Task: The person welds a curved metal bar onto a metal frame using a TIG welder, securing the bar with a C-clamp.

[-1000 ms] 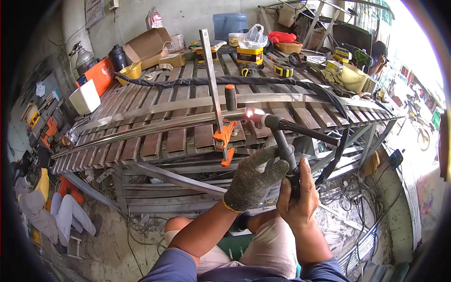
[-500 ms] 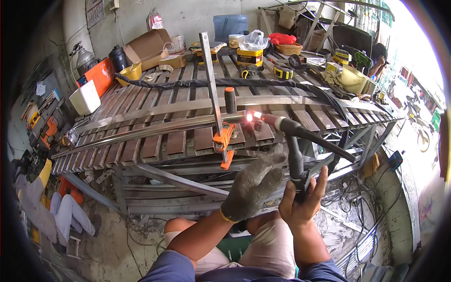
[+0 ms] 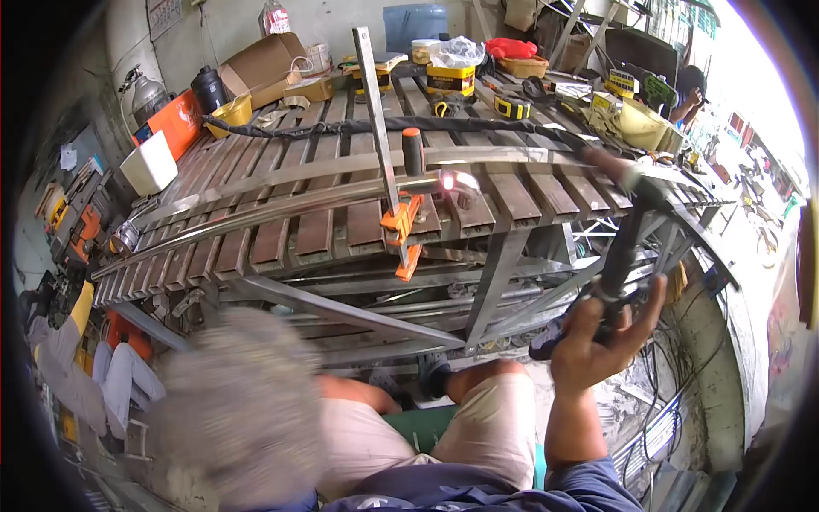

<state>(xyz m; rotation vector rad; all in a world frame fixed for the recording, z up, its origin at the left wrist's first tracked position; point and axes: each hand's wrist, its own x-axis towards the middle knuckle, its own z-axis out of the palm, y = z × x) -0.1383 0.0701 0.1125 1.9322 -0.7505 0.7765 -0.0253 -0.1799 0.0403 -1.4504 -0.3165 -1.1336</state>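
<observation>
My right hand [image 3: 601, 333], bare, grips the handle of a black welding torch [image 3: 627, 235] to the right of the workpiece. The torch is tilted, its head apart from the metal. At the end of a shiny metal tube [image 3: 281, 224] on the slatted table, a spot [image 3: 449, 181] glows pinkish-white. An orange-handled bar clamp [image 3: 397, 224] stands upright at the table's front edge and crosses the tube. My left hand [image 3: 239, 405], in a grey work glove, is over my lap at the lower left. It is smeared by motion, so its fingers cannot be made out.
A slatted metal table [image 3: 294, 247] stretches ahead. A black hose [image 3: 341, 128] runs across it. Farther back are a tape measure [image 3: 512, 107], a yellow tub [image 3: 450, 81] and a cardboard box [image 3: 264, 68]. Another person [image 3: 119, 375] is low at the left. Cables lie on the right floor.
The torch in my right hand has moved right, away from the glowing tube end. My gloved left hand has swung from beside the torch down to the lower left.
</observation>
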